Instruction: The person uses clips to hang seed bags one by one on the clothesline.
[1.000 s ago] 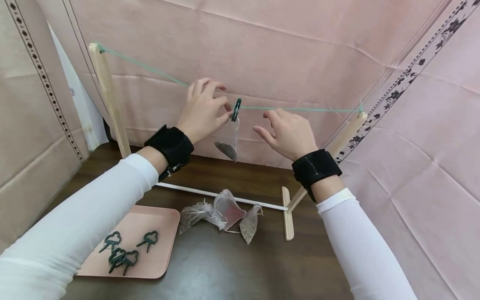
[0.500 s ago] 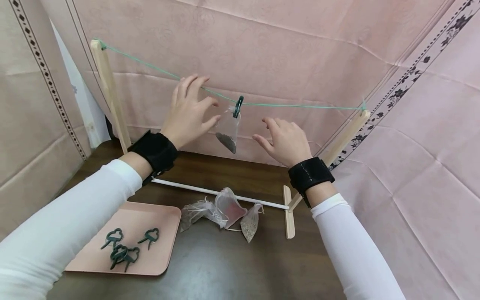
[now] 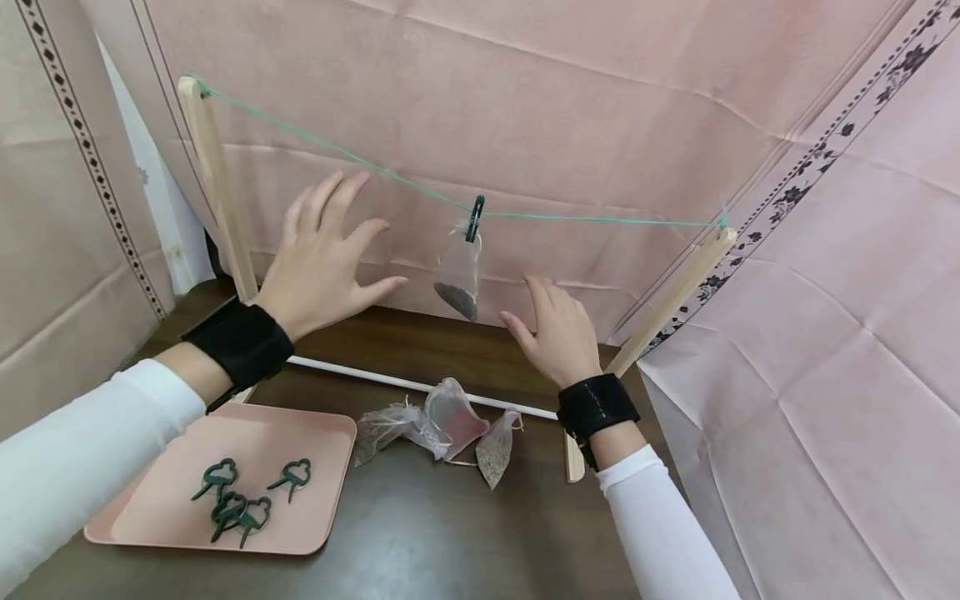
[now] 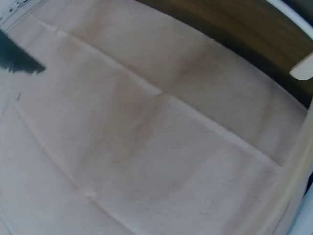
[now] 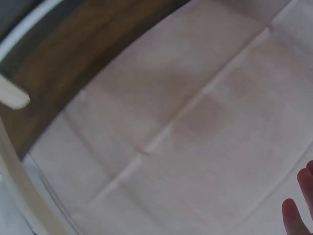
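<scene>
The centre bag [image 3: 458, 271] seems hung; left hand [image 3: 313, 271] and right hand [image 3: 558, 333], thumbs spread from fingers, hold nothing; next likely needs a lower-left clip [image 3: 293, 480].

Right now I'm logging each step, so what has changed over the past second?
The left hand has moved left and slightly down, away from the clip; the right hand has lowered. Neither holds anything. The clip and its bag still hang from the string; the tray and loose bags stayed put.
</scene>
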`<state>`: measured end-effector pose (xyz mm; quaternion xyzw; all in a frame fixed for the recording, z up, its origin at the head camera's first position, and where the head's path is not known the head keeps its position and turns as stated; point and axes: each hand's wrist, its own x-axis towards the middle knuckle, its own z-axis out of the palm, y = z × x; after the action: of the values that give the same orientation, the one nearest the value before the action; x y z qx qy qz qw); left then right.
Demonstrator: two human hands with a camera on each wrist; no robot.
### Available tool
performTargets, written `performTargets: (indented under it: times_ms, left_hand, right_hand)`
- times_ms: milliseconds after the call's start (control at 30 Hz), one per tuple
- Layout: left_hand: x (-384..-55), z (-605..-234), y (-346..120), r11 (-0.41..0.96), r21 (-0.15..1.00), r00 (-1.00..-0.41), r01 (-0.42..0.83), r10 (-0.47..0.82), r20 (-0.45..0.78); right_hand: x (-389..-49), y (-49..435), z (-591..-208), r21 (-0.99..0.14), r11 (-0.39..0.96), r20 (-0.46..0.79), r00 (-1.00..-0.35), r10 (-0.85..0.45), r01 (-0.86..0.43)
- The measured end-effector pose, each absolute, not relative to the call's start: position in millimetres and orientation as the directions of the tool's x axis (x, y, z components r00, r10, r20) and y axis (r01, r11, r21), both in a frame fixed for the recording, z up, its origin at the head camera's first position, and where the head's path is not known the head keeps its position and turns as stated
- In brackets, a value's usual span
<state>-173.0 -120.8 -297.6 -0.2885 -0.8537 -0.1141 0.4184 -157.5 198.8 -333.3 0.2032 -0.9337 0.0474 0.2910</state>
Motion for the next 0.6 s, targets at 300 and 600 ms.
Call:
performTargets:
  times_ms: [300,600]
  left_hand:
    - [-164.4,-327.8,-143.1,0.845,-0.005,-0.582,0.535,0.372,0.723]
    - [-144.4,-354.3,-178.3,0.892,0.156,-0.787,0.424,0.277,0.551]
  right_hand:
    - [-151.4,207.2,-369.8,-0.051,0.939,0.523,-0.81,-0.264,-0.339]
    - [-144.6,212.3,-387.9,-0.006,0.941,0.502,-0.815,-0.291,-0.34]
